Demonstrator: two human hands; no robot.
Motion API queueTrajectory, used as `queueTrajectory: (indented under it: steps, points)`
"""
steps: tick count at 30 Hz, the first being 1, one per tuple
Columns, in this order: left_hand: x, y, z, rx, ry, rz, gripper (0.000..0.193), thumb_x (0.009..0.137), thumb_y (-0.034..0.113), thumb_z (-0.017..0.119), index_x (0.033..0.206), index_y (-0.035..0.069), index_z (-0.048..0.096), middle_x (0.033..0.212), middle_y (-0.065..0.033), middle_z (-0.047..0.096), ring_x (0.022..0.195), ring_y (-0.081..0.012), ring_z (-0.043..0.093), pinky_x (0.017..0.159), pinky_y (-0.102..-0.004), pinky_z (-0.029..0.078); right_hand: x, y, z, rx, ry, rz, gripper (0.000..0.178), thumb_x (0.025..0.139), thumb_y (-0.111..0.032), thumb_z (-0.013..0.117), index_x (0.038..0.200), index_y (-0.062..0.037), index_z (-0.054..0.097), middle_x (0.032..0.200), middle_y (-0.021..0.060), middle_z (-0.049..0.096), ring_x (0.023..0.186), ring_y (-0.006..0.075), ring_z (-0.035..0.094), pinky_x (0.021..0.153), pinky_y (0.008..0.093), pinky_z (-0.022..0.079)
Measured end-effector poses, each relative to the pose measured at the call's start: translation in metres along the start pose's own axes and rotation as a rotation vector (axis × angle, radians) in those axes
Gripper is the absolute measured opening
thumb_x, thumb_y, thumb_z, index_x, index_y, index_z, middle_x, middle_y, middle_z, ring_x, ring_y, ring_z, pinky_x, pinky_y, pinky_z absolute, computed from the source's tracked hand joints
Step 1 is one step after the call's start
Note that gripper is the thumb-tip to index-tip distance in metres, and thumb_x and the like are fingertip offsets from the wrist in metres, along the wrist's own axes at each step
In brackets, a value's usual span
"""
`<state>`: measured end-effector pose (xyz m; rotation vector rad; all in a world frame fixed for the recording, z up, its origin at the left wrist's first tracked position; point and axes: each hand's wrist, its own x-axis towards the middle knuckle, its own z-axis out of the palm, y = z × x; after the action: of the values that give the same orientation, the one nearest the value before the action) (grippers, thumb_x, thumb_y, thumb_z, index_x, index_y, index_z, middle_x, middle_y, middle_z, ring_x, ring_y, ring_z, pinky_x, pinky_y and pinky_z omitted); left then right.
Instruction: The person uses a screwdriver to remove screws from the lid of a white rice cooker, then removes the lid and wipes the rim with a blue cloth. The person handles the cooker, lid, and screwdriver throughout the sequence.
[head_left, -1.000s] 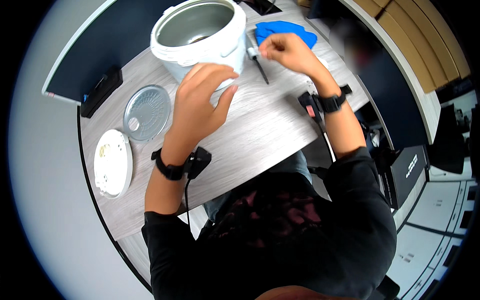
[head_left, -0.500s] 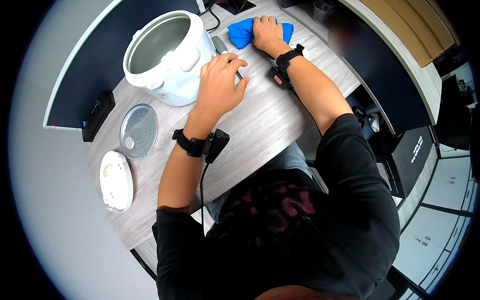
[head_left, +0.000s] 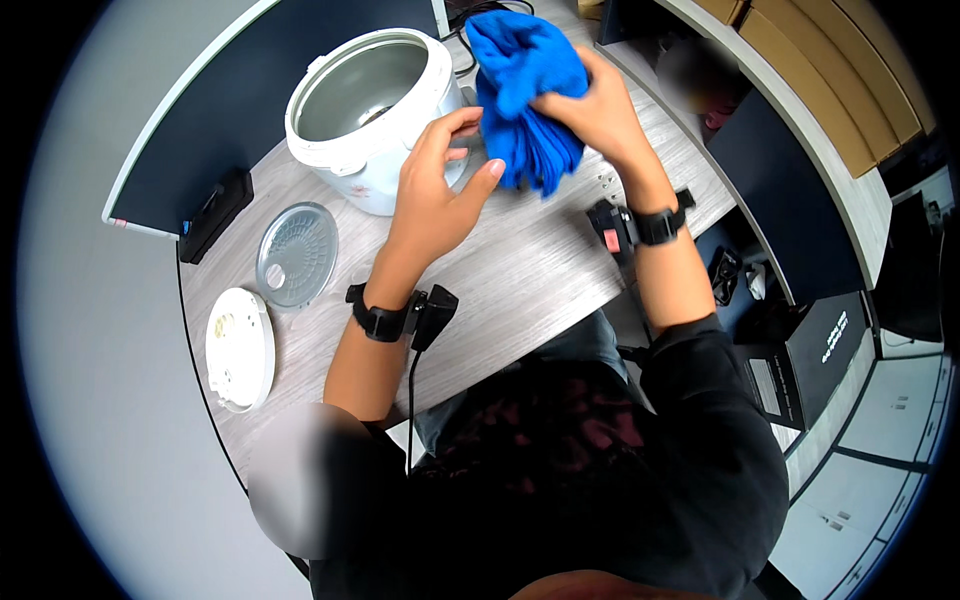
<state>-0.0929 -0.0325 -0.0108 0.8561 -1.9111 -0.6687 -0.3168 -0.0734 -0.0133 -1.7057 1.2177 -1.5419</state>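
Observation:
A crumpled blue cloth [head_left: 535, 100] hangs in folds above the table, gripped from its right side by my right hand [head_left: 600, 110]. Facing it from the left is my left hand [head_left: 435, 190], its fingers apart and thumb stretched out. The thumb tip overlaps the cloth's edge; whether they touch I cannot tell. Just beyond my left hand stands a white rice cooker body [head_left: 375, 185], uncovered, with a bare grey metal interior. The cloth and hand cover part of its right side.
To the cooker's left lie a translucent grey disc [head_left: 312, 255] with a hole and a round white cover [head_left: 240, 350]. Several small metal pieces [head_left: 605, 187] sit near my right wrist. A black case [head_left: 215, 215] rests by the dark partition [head_left: 220, 115]; cardboard boxes [head_left: 815, 75] stand far right.
My right hand has lifted the blue cloth off the table and brought it nearer. My left hand remains open beside the cooker. The view has shifted slightly.

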Motion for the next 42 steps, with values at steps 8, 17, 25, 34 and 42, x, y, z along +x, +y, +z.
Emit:
queueTrajectory:
  steps: [8, 17, 25, 34, 42]
  points:
    - [-0.007, 0.033, -0.027, 0.065, 0.119, 0.125, 0.071, 0.083, 0.013, 0.076, 0.145, 0.004, 0.043, 0.136, -0.0201, 0.056, 0.121, -0.0289, 0.059, 0.093, -0.0378, 0.05, -0.056, -0.01, 0.02, 0.847, -0.319, 0.255, 0.078, 0.072, -0.009, 0.071, 0.143, 0.0035, 0.042, 0.129, 0.0131, 0.061, 0.116, 0.0212, 0.061, 0.102, 0.0331, 0.047]
    - [-0.015, 0.036, -0.054, 0.344, -0.096, 0.222, 0.029, 0.075, 0.003, 0.078, 0.102, 0.005, 0.065, 0.104, -0.0129, 0.061, 0.092, -0.031, 0.064, 0.081, -0.0377, 0.052, -0.062, -0.006, 0.046, 0.724, -0.491, 0.238, 0.103, 0.064, -0.003, 0.059, 0.157, -0.0057, 0.016, 0.148, 0.0172, 0.04, 0.14, 0.0276, 0.039, 0.116, 0.0353, 0.032]
    - [-0.027, 0.043, -0.071, 0.357, -0.041, 0.059, 0.026, 0.077, 0.013, 0.081, 0.094, 0.005, 0.063, 0.09, -0.0088, 0.061, 0.082, -0.0242, 0.062, 0.072, -0.0331, 0.05, -0.083, -0.02, 0.062, 0.105, -0.069, -0.64, 0.113, 0.064, -0.034, 0.094, 0.153, -0.0187, 0.025, 0.153, 0.0234, 0.027, 0.135, 0.046, 0.041, 0.109, 0.053, 0.042]
    - [-0.039, 0.042, -0.093, 0.116, -0.192, 0.128, 0.029, 0.077, 0.006, 0.081, 0.102, 0.007, 0.067, 0.101, -0.0058, 0.063, 0.093, -0.0237, 0.063, 0.078, -0.0347, 0.052, -0.092, -0.029, 0.053, -0.122, -0.258, -0.312, 0.055, 0.064, -0.03, 0.094, 0.107, -0.0098, 0.066, 0.124, 0.0159, 0.051, 0.11, 0.0329, 0.059, 0.086, 0.0409, 0.055]
    - [-0.054, 0.044, -0.114, 0.374, -0.218, 0.156, 0.028, 0.075, 0.011, 0.085, 0.095, 0.007, 0.066, 0.091, -0.006, 0.061, 0.085, -0.0218, 0.06, 0.075, -0.0331, 0.049, -0.085, -0.046, 0.037, 0.032, -0.356, -0.279, 0.019, 0.088, -0.018, 0.075, 0.093, -0.0062, 0.061, 0.077, 0.0085, 0.062, 0.071, 0.0215, 0.063, 0.064, 0.0327, 0.05]
